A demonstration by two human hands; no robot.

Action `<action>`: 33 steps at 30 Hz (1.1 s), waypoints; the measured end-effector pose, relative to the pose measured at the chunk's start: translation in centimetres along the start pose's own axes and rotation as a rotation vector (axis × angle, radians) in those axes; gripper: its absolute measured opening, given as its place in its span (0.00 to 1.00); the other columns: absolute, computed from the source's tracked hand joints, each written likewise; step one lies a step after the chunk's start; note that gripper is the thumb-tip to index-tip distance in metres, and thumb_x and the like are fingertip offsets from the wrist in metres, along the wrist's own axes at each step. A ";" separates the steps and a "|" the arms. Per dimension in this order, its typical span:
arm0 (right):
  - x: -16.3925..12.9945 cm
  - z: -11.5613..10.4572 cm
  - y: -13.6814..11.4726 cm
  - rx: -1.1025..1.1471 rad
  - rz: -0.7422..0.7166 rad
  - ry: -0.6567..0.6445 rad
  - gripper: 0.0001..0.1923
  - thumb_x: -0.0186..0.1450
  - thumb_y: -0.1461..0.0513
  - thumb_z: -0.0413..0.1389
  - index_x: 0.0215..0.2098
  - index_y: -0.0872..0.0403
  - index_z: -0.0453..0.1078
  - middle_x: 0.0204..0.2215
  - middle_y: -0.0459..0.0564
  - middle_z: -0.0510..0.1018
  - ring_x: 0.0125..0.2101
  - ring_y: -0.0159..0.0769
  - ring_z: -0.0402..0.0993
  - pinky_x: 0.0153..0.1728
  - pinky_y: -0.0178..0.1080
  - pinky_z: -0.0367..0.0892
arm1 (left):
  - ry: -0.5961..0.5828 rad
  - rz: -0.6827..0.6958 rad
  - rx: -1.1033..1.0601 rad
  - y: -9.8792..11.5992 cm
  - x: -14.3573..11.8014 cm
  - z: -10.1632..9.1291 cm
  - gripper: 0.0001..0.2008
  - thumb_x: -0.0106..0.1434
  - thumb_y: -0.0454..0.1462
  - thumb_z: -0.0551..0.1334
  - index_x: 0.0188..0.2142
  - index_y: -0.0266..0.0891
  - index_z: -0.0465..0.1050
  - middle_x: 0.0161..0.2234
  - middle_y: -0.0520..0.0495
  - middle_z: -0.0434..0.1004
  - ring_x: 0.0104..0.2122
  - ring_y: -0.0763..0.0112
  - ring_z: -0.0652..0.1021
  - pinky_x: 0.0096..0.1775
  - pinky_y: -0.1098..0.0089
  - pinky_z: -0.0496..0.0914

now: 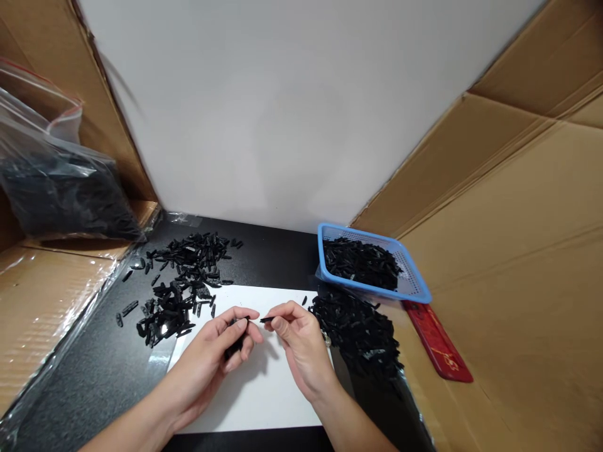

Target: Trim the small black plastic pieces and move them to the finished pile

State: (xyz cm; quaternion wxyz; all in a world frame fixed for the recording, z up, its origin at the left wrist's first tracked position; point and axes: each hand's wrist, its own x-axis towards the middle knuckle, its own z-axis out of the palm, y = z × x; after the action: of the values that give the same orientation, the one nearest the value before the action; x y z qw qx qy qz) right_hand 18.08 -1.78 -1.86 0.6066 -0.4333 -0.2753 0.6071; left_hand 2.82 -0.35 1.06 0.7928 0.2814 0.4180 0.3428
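Plainly, right hand (301,342) pinching dark sliver (266,320); left hand (214,344) half-curled, gripping dark pieces (234,346) (both above white sheet (264,402)).

The worktop (277,248) is black with a fine speckle. A white sheet (264,402) lies flat over its middle, reaching toward the near edge. On the left, a loose heap of black pieces (172,317) lies partly on the bare surface and partly over the sheet's left edge, with strays scattered farther left. On the right, a denser dark pile (362,333) sits beside the sheet, close in front of a blue basket (377,290) at the back right; how much of the basket rests on the worktop is hard to tell. Clear tape (186,220) sticks along the back left edge.
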 end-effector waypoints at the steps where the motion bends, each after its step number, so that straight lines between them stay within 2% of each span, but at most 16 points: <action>1: 0.0 0.0 0.0 -0.004 -0.005 -0.006 0.14 0.48 0.54 0.71 0.26 0.53 0.76 0.24 0.45 0.77 0.28 0.35 0.71 0.35 0.37 0.66 | -0.003 -0.003 0.007 0.0 0.0 0.0 0.11 0.60 0.42 0.66 0.39 0.38 0.75 0.29 0.49 0.75 0.22 0.80 0.61 0.23 0.78 0.54; 5: -0.1 0.1 -0.2 -0.025 -0.026 -0.032 0.16 0.47 0.51 0.70 0.24 0.53 0.76 0.25 0.47 0.77 0.29 0.36 0.70 0.34 0.38 0.65 | -0.031 -0.005 0.031 -0.1 -0.1 0.0 0.10 0.59 0.42 0.66 0.35 0.38 0.74 0.28 0.50 0.76 0.20 0.81 0.59 0.22 0.78 0.52; 8: -0.1 0.0 -0.1 -0.038 -0.057 -0.038 0.17 0.47 0.49 0.70 0.23 0.53 0.75 0.24 0.47 0.76 0.29 0.37 0.69 0.34 0.38 0.64 | -0.033 -0.018 0.048 -0.2 -0.1 -0.1 0.09 0.58 0.42 0.67 0.32 0.37 0.75 0.28 0.50 0.75 0.21 0.81 0.61 0.22 0.79 0.54; 11: 0.0 -0.1 0.1 -0.030 -0.083 -0.058 0.17 0.47 0.49 0.70 0.23 0.52 0.76 0.24 0.47 0.75 0.28 0.36 0.67 0.35 0.38 0.63 | -0.015 -0.030 0.043 -0.3 0.1 -0.3 0.10 0.56 0.40 0.69 0.34 0.37 0.77 0.27 0.50 0.74 0.23 0.80 0.63 0.23 0.80 0.55; 16: 0.0 -0.2 0.2 -0.019 -0.078 -0.065 0.17 0.47 0.49 0.70 0.22 0.52 0.75 0.24 0.46 0.74 0.29 0.36 0.67 0.34 0.38 0.61 | -0.005 -0.022 0.042 -0.2 0.1 -0.3 0.12 0.57 0.41 0.68 0.39 0.36 0.79 0.29 0.47 0.76 0.20 0.82 0.59 0.22 0.78 0.53; 25: -0.1 -0.2 0.2 -0.043 -0.085 -0.079 0.17 0.48 0.49 0.69 0.23 0.53 0.75 0.24 0.46 0.73 0.28 0.36 0.67 0.34 0.38 0.62 | 0.018 -0.036 0.057 -0.5 -0.1 -0.5 0.12 0.54 0.40 0.70 0.38 0.37 0.79 0.27 0.50 0.76 0.19 0.82 0.57 0.22 0.78 0.52; 30: -0.3 0.2 -0.2 0.050 0.007 -0.110 0.12 0.57 0.54 0.64 0.28 0.53 0.72 0.27 0.47 0.75 0.27 0.35 0.69 0.32 0.38 0.63 | 0.022 -0.020 0.071 -0.4 0.2 -0.5 0.14 0.55 0.41 0.70 0.39 0.36 0.79 0.21 0.53 0.71 0.18 0.81 0.55 0.22 0.76 0.51; 33: -0.4 0.3 -0.2 0.078 0.074 -0.092 0.10 0.60 0.55 0.61 0.30 0.52 0.70 0.25 0.45 0.72 0.24 0.32 0.66 0.24 0.34 0.58 | 0.049 0.003 0.053 -0.4 0.4 -0.6 0.14 0.56 0.41 0.69 0.41 0.37 0.79 0.26 0.50 0.75 0.18 0.81 0.56 0.22 0.76 0.52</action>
State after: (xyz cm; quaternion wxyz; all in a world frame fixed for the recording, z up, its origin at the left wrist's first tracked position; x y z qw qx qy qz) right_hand 17.84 -2.10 -1.48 0.5866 -0.3909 -0.2629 0.6588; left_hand 2.63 -0.21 0.26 0.7741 0.2943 0.4457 0.3398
